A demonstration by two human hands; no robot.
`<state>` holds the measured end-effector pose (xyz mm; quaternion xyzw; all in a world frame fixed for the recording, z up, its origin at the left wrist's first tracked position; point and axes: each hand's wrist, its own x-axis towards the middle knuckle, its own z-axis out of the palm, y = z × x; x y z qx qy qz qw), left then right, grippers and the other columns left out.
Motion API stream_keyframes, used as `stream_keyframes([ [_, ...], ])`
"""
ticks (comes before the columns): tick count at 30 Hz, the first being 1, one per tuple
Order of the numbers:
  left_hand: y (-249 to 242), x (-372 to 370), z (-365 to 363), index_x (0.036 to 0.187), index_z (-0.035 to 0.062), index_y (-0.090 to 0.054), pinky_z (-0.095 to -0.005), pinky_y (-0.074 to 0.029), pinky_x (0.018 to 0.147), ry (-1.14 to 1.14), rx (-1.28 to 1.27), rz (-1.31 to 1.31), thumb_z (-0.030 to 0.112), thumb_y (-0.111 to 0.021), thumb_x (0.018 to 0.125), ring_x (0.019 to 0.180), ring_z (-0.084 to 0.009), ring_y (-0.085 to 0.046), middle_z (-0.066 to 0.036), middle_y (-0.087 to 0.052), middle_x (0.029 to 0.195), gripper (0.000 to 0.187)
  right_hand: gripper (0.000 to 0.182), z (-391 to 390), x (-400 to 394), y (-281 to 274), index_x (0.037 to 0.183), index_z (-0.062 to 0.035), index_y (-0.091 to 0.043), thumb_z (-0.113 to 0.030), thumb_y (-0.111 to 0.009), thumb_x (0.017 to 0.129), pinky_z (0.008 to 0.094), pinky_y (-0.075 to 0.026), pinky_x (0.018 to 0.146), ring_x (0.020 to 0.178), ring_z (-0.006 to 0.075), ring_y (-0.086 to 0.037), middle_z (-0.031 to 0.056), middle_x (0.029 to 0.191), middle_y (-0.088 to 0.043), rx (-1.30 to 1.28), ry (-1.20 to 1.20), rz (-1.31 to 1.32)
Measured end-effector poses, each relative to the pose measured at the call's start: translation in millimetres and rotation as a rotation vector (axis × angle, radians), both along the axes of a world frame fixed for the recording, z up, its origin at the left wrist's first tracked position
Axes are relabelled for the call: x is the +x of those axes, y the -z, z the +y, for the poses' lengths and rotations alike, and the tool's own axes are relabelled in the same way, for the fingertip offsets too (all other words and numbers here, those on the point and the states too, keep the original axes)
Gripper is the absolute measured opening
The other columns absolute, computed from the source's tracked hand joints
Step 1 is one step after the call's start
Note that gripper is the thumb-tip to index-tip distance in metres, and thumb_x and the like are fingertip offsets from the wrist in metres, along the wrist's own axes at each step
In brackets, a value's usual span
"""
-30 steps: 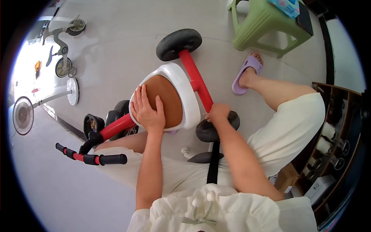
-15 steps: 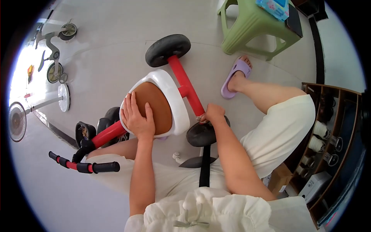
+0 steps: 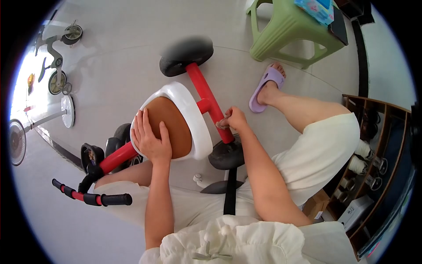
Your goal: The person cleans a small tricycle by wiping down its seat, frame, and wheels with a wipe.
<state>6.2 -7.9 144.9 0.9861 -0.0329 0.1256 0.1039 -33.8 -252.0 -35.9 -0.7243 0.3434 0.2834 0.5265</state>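
A child's tricycle with a red frame lies tilted before me. My left hand (image 3: 151,136) rests flat on its brown seat pad (image 3: 171,123), which has a white rim (image 3: 201,138); the fingers are stretched out. On the red rear axle (image 3: 206,90), close to the nearer black wheel (image 3: 226,154), my right hand (image 3: 234,119) is closed around a small crumpled, brownish cloth-like piece (image 3: 221,125). That piece touches the axle, and most of it is hidden by the fingers. The far black wheel (image 3: 187,57) is blurred at its upper part.
The red handlebar (image 3: 80,196) with black grips points to the lower left. A green stool (image 3: 281,33) holding a blue packet (image 3: 317,11) stands at the upper right. Shoes fill a wooden rack (image 3: 382,132) on the right. A grey balance bike (image 3: 57,55) and a white fan (image 3: 17,141) stand left.
My right hand has moved with the cloth-like piece up along the axle, away from the nearer wheel. The far wheel now looks blurred. My left hand stays on the seat.
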Motion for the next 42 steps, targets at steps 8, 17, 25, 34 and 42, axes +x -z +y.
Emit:
stream_keyframes([
  [8, -2.1, -0.2, -1.3, 0.140, 0.0069, -0.051, -0.0485, -0.027, 0.113, 0.015, -0.004, 0.008, 0.029, -0.057, 0.091, 0.136, -0.0325, -0.044, -0.014, -0.051, 0.144, 0.054, 0.031, 16.1, 25.8, 8.8, 0.107, 0.0039, -0.067, 0.001, -0.073, 0.077, 0.0276, -0.055, 0.077, 0.088, 0.0176, -0.069, 0.0106, 0.094, -0.072, 0.104, 0.297, -0.396],
  [17, -2.4, 0.6, -1.9, 0.140, 0.0052, -0.051, -0.0506, -0.028, 0.112, 0.036, -0.010, 0.001, 0.029, -0.056, 0.091, 0.135, -0.0339, -0.045, -0.015, -0.051, 0.144, 0.054, 0.018, -9.7, -4.4, 43.7, 0.093, -0.0065, -0.078, -0.016, -0.073, 0.079, 0.0323, -0.055, 0.079, 0.079, 0.0242, -0.072, 0.0119, 0.088, -0.075, 0.079, 0.036, 0.155],
  [25, -2.6, 0.2, -4.0, 0.140, 0.0045, -0.051, -0.0511, -0.028, 0.112, 0.038, 0.011, -0.010, 0.030, -0.055, 0.091, 0.135, -0.0346, -0.045, -0.015, -0.052, 0.144, 0.055, 0.017, 40.6, 67.4, -28.2, 0.083, -0.0013, -0.071, -0.015, -0.062, 0.086, 0.0369, -0.053, 0.075, 0.077, 0.0272, -0.070, 0.0129, 0.081, -0.072, -0.107, 0.156, -0.307],
  [34, -6.8, 0.7, -7.6, 0.138, 0.0032, -0.052, -0.0484, -0.030, 0.113, 0.030, 0.006, -0.008, 0.024, -0.055, 0.093, 0.133, -0.0373, -0.046, -0.018, -0.051, 0.143, 0.050, 0.006, 42.6, 66.1, -28.3, 0.080, -0.0022, -0.068, -0.007, -0.071, 0.079, 0.0398, -0.052, 0.072, 0.076, 0.0280, -0.069, 0.0135, 0.080, -0.070, -0.074, 0.425, -0.462],
  [42, -4.7, -0.4, -5.3, 0.139, 0.0034, -0.051, -0.0499, -0.029, 0.113, 0.031, 0.005, 0.002, 0.026, -0.056, 0.091, 0.133, -0.0383, -0.046, -0.019, -0.051, 0.143, 0.052, 0.009, 58.6, 87.7, -25.6, 0.079, -0.0034, -0.067, -0.011, -0.072, 0.077, 0.0404, -0.051, 0.077, 0.083, 0.0299, -0.064, 0.0108, 0.088, -0.065, -0.311, 0.246, -0.489],
])
